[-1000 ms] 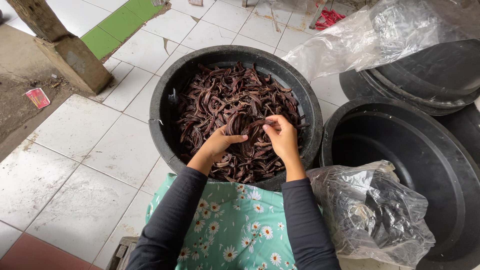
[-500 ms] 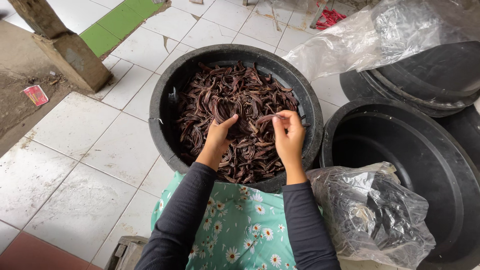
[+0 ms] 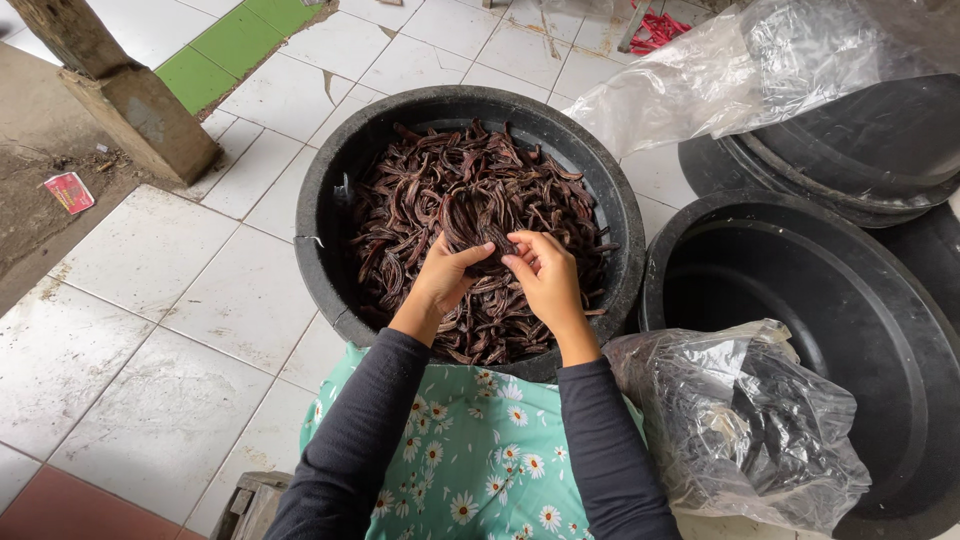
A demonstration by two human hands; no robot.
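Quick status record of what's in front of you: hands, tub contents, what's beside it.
left hand: gripping dark pods over the tub
right hand: pinching the same bunch of pods
pods: dark brown, curled, filling the tub
tub: black, round, on white tiles
empty tub: black, to the right
plastic bag: clear, crumpled, on the empty tub's near rim

A small red and white packet (image 3: 69, 191) lies flat on the bare ground at far left. A crumpled clear plastic bag (image 3: 745, 425) sits near right, another clear bag (image 3: 750, 65) far right.
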